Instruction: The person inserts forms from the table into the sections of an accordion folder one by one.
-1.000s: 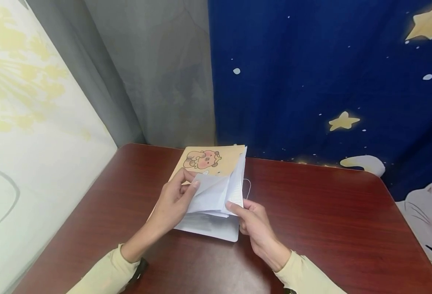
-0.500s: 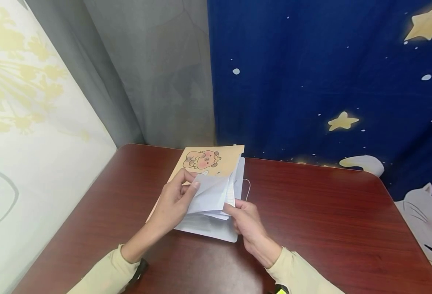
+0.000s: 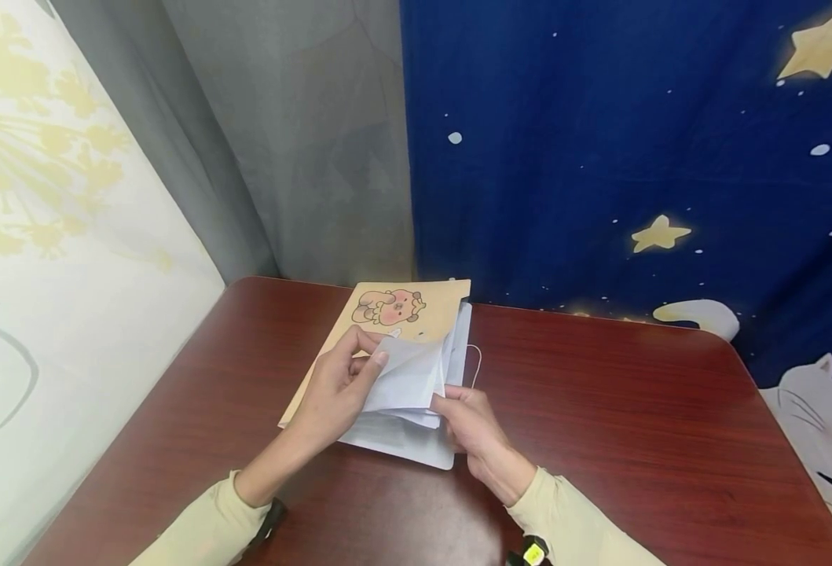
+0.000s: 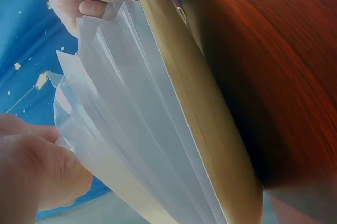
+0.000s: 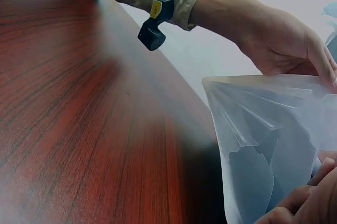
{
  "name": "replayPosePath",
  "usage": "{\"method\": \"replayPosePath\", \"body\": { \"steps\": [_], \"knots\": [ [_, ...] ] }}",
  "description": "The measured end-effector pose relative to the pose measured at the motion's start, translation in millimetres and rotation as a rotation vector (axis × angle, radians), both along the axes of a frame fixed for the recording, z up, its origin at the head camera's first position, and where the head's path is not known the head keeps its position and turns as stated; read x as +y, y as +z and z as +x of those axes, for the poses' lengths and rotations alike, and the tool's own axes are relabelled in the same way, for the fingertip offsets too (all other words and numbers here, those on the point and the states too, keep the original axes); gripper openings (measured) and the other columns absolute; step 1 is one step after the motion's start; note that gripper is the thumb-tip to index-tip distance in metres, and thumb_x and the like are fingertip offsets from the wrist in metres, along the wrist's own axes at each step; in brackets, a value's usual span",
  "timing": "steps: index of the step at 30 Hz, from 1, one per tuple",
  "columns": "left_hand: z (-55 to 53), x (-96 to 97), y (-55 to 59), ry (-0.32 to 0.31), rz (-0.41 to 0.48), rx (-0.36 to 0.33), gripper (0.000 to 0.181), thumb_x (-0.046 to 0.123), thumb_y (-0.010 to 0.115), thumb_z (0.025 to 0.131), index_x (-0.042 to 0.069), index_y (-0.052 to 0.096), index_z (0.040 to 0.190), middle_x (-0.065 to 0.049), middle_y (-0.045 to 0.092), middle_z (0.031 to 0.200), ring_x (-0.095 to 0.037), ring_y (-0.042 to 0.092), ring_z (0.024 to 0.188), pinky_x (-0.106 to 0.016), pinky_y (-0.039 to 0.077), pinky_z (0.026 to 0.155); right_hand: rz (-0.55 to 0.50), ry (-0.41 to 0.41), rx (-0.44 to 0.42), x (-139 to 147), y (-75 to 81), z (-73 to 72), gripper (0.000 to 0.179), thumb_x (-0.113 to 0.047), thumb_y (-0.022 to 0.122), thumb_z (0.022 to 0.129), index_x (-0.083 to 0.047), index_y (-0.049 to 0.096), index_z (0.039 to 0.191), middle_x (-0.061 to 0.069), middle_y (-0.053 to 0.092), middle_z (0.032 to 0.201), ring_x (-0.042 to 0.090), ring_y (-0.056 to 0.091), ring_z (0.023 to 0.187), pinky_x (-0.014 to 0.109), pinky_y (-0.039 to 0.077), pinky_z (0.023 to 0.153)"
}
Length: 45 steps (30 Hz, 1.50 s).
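Note:
An expanding file (image 3: 341,322) with a tan cover and cartoon bear lies on the table, its pleated translucent pockets (image 4: 126,87) fanned apart in the left wrist view. My left hand (image 3: 338,385) pinches the raised white front edge between thumb and fingers. At the file's right side, my right hand (image 3: 482,432) pinches a white sheet of paper (image 3: 438,384), of which only a narrow strip shows between the pockets. The right fingers (image 5: 295,200) reach in at the opening in the right wrist view. Most of the sheet is hidden inside the file.
A thin white elastic cord (image 3: 478,363) loops out from the file's right edge. The reddish-brown wooden table (image 3: 635,417) reaches a grey curtain (image 3: 317,157) and a blue starry curtain (image 3: 564,173) behind. A pale patterned wall (image 3: 69,314) stands at left.
My right hand has moved left with the lined sheet, which has slid into the file so that much less of it shows. The left hand keeps nearly the same place and grip.

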State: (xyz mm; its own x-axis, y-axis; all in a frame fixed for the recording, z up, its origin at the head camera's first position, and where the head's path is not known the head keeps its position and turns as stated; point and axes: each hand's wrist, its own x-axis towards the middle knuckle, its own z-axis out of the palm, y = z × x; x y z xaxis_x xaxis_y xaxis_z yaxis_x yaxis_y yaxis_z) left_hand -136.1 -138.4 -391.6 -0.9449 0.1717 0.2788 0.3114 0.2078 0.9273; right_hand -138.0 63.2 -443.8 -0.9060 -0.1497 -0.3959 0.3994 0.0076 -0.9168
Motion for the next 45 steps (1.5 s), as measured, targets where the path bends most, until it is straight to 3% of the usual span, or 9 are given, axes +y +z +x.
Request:
{"method": "replayPosePath", "body": {
  "steps": [4,11,20,26,30,37,41,45],
  "knots": [
    [0.8,1.0,1.3,0.015,-0.003,-0.013,0.012,0.019,0.055,0.098,0.010,0.048,0.093,-0.004,0.063,0.118,-0.028,0.071,0.085,-0.034,0.053,0.054,-0.010,0.002,-0.005,-1.2,-0.2,0.0,0.026,-0.022,0.072,0.078,-0.007,0.072,0.100,-0.013,0.030,0.041,0.003,0.022,0.037,0.021,0.017,0.036],
    [12.1,7.9,24.3,0.028,-0.022,-0.038,0.008,0.006,0.052,0.097,0.003,0.048,0.092,-0.011,0.063,0.119,-0.035,0.070,0.089,-0.035,0.054,0.056,-0.004,-0.007,-0.008,-2.7,-1.8,1.8,0.024,-0.017,0.068,0.079,-0.008,0.071,0.100,-0.012,0.030,0.043,0.005,0.023,0.039,0.022,0.019,0.038],
    [13.1,8.6,23.0,0.022,-0.017,-0.053,0.008,0.007,0.052,0.098,0.003,0.048,0.092,-0.013,0.063,0.120,-0.036,0.069,0.096,-0.037,0.056,0.061,0.003,-0.011,-0.006,-2.6,-1.2,4.5,0.025,-0.020,0.069,0.078,-0.009,0.071,0.100,-0.011,0.031,0.046,0.006,0.024,0.041,0.023,0.020,0.039],
    [12.5,7.8,23.6,0.020,-0.029,-0.052,0.008,0.006,0.052,0.098,0.004,0.048,0.092,-0.012,0.064,0.119,-0.035,0.070,0.092,-0.035,0.055,0.057,0.002,-0.007,0.017,-3.0,-0.6,4.5,0.029,-0.022,0.070,0.078,-0.011,0.069,0.105,-0.011,0.034,0.047,0.007,0.025,0.042,0.023,0.022,0.039],
    [10.0,6.9,20.5,0.011,-0.010,-0.050,0.007,0.006,0.052,0.098,0.003,0.047,0.092,-0.014,0.062,0.120,-0.037,0.069,0.095,-0.038,0.056,0.060,0.001,-0.004,0.044,-2.1,1.3,5.9,0.033,-0.025,0.073,0.079,-0.015,0.066,0.109,-0.011,0.042,0.052,0.006,0.027,0.043,0.023,0.023,0.040],
    [-3.2,4.4,0.7,-0.005,-0.024,-0.032,0.011,0.017,0.054,0.098,0.009,0.048,0.093,-0.008,0.064,0.119,-0.029,0.071,0.095,-0.035,0.056,0.059,0.029,-0.016,0.160,4.3,6.5,13.2,0.044,-0.019,0.078,0.075,-0.016,0.056,0.113,-0.005,0.047,0.064,0.008,0.033,0.049,0.022,0.026,0.043],
    [-4.4,3.2,-4.8,-0.019,-0.042,-0.024,0.014,0.025,0.054,0.098,0.013,0.048,0.094,-0.005,0.063,0.120,-0.026,0.071,0.095,-0.034,0.056,0.059,0.069,-0.018,0.187,9.3,8.7,18.9,0.058,-0.019,0.082,0.072,-0.017,0.052,0.122,0.003,0.057,0.084,0.009,0.048,0.060,0.023,0.036,0.049],
    [-3.2,4.8,-10.5,-0.035,-0.065,-0.024,0.013,0.027,0.054,0.099,0.016,0.048,0.094,-0.006,0.063,0.122,-0.024,0.071,0.098,-0.033,0.057,0.063,0.097,-0.028,0.183,16.3,8.9,24.6,0.070,-0.023,0.084,0.071,-0.019,0.046,0.130,0.010,0.055,0.107,0.014,0.054,0.073,0.027,0.045,0.054]
  ]
}}
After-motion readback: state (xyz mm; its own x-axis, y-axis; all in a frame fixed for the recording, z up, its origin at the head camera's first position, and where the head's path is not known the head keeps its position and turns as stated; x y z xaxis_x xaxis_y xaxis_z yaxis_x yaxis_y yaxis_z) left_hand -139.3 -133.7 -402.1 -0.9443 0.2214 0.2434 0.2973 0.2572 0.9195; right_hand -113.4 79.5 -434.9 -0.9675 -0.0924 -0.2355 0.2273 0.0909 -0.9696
